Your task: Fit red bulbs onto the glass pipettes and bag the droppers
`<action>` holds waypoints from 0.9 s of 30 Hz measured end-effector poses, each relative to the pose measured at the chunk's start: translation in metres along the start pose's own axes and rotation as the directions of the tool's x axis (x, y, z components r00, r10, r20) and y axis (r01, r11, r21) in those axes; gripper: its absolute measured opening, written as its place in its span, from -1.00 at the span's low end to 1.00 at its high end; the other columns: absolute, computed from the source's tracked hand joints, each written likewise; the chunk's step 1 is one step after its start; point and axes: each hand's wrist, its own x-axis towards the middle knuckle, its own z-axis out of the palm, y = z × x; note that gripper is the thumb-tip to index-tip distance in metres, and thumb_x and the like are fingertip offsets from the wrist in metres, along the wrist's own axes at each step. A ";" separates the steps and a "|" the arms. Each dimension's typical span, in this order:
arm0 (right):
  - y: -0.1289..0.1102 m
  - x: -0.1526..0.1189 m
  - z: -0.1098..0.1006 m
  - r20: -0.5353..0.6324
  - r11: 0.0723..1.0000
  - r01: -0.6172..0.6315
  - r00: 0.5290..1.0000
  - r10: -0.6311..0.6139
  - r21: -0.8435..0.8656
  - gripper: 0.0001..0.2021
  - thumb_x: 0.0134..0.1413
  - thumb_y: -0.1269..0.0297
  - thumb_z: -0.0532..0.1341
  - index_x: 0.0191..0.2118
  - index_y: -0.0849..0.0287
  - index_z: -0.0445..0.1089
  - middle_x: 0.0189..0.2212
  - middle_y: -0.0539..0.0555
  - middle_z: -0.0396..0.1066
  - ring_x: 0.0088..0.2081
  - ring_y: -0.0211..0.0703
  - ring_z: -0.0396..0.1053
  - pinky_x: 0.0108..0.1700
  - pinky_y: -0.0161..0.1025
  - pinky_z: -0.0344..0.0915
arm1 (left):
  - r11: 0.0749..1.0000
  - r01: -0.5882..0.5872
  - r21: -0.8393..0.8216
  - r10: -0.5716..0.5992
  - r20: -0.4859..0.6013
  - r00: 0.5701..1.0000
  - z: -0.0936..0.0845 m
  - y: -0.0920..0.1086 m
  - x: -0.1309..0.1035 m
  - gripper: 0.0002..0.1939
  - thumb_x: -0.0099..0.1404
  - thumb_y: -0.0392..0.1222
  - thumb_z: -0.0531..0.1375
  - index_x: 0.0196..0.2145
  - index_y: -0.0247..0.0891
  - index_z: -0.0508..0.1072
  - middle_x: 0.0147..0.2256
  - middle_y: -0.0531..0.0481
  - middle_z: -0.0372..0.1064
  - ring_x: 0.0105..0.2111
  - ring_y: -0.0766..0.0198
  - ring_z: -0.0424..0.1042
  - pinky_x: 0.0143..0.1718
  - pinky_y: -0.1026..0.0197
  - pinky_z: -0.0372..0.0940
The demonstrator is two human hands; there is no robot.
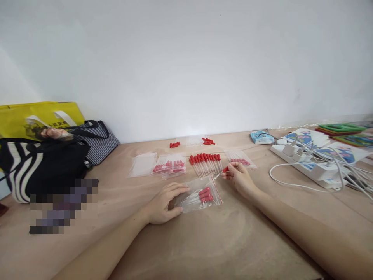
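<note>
My left hand (164,203) holds the left end of a clear zip bag (190,186) between thumb and fingers. Inside that bag lie several glass droppers (205,194) with red rubber bulbs, pointing right. At the bag's upper right corner, my right hand (239,179) pinches one dropper (226,169) by its red bulb, its thin glass tube slanting down to the left by the bag's opening. Just beyond the bag, a row of loose droppers (205,159) lies side by side, bulbs away from me. How far the held tube reaches into the bag is hard to tell.
Filled bags (173,163) and flat bags (143,164) lie left of the row, another filled bag (240,158) right. Red bulbs (175,144) lie near the wall. A power strip (309,167) with cables and a face mask (261,137) sit right; handbags (46,167) stand left.
</note>
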 end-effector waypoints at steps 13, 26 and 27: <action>-0.002 -0.025 0.017 0.422 0.928 -0.101 0.869 0.257 -0.359 -0.66 -0.29 0.10 0.28 -0.42 0.21 0.23 -0.80 -0.20 0.19 -0.84 -0.48 0.02 -0.81 -0.49 -0.12 | 1.000 -0.023 0.003 0.023 -0.028 0.999 0.001 0.001 0.001 -0.48 0.09 -0.23 0.14 0.04 -0.18 0.19 0.03 -0.07 0.19 0.04 0.08 0.13 0.06 -0.01 0.06; 0.007 -0.012 0.014 0.326 0.855 -0.020 0.919 0.220 -0.518 -0.82 -0.20 0.21 0.21 -0.46 0.21 0.28 -0.73 -0.12 0.24 -0.77 -0.41 0.10 -0.72 -0.42 0.03 | 0.999 -0.034 0.013 0.035 -0.021 0.999 0.001 -0.001 0.000 -0.49 0.10 -0.22 0.14 0.04 -0.16 0.20 0.03 -0.05 0.20 0.04 0.09 0.12 0.06 -0.01 0.06; 0.005 -0.006 0.010 0.300 0.830 0.023 0.938 0.175 -0.557 -0.83 -0.17 0.21 0.18 -0.45 0.22 0.29 -0.71 -0.10 0.26 -0.75 -0.40 0.12 -0.70 -0.41 0.04 | 0.999 -0.033 0.014 0.033 -0.019 0.999 0.001 -0.001 0.000 -0.49 0.10 -0.22 0.14 0.03 -0.16 0.20 0.03 -0.05 0.20 0.05 0.09 0.12 0.06 -0.01 0.06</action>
